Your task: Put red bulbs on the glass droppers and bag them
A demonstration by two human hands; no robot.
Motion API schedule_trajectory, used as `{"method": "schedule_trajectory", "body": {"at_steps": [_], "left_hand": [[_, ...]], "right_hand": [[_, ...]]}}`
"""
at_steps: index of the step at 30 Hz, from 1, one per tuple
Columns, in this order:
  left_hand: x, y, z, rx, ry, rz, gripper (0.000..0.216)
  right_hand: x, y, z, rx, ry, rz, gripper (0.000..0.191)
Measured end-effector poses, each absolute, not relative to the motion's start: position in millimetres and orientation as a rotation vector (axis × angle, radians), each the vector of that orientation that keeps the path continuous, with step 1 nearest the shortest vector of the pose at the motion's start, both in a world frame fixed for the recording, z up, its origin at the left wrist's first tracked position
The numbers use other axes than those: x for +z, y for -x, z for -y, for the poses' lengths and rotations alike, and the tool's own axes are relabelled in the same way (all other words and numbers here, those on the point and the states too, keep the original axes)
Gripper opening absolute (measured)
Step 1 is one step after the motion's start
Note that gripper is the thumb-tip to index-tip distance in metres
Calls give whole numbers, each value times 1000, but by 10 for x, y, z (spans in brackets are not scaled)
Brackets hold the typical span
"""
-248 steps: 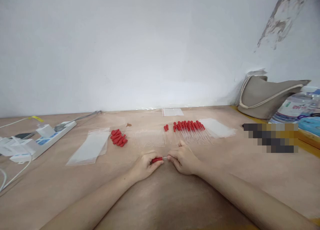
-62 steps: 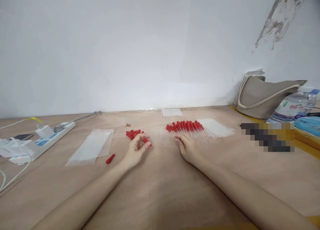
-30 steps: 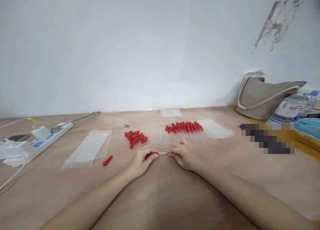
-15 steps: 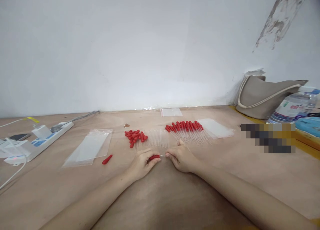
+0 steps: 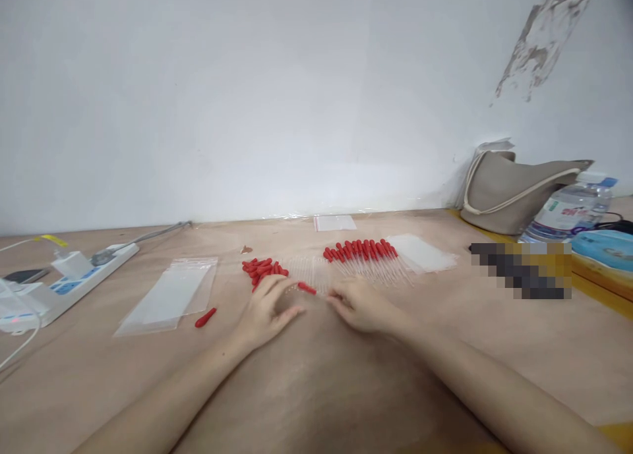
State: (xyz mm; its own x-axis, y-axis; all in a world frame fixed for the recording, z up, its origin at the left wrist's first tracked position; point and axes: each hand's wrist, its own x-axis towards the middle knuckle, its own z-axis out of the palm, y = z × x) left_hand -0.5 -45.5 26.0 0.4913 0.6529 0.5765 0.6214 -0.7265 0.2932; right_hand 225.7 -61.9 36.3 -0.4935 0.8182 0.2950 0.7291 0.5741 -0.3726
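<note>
My left hand (image 5: 270, 312) has its thumb and fingers spread apart, with nothing between them. Just beyond its fingertips a red rubber dropper bulb (image 5: 307, 288) points toward my right hand (image 5: 359, 304), whose thumb and fingers are pinched on the glass dropper that carries this bulb; little of its tube shows. Behind my left hand lies a heap of red bulbs (image 5: 262, 267), partly hidden by the fingers. Several bare glass tubes (image 5: 309, 271) lie side by side between the heap and a row of droppers with red bulbs (image 5: 363, 250).
One loose red bulb (image 5: 206, 317) lies left of my left arm, near clear plastic bags (image 5: 165, 299). A power strip (image 5: 93, 279) with plugs is farther left. More bags (image 5: 422, 253) lie right of the droppers. A grey bag (image 5: 509, 190) and water bottle (image 5: 564, 210) stand at right.
My left hand has let go of the red bulb and opened, moving slightly left. The bulb now slants up and away at the right hand's fingertips. The view has shifted slightly.
</note>
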Motion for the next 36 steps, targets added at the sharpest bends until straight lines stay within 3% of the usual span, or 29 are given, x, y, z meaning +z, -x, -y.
{"method": "schedule_trajectory", "body": {"at_steps": [3, 6, 10, 17, 31, 36], "left_hand": [[565, 290, 353, 641, -2631, -1545, 25], [840, 648, 239, 94, -2487, -1683, 27], [962, 978, 160, -210, -2266, -1916, 30], [873, 1056, 141, -394, -2091, -1921, 37], [739, 1059, 95, -397, -1941, -1882, 23], [880, 926, 212, -323, -2081, -1761, 22]], "right_hand": [[407, -2360, 448, 353, 1547, 2075, 29], [429, -2405, 208, 164, 1810, 1873, 29], [384, -2310, -20, 24, 2036, 1802, 35], [244, -2177, -110, 11, 2162, 1776, 33], [261, -2167, -109, 21, 2163, 1791, 44], [297, -2070, -27, 21, 2059, 1877, 34]]}}
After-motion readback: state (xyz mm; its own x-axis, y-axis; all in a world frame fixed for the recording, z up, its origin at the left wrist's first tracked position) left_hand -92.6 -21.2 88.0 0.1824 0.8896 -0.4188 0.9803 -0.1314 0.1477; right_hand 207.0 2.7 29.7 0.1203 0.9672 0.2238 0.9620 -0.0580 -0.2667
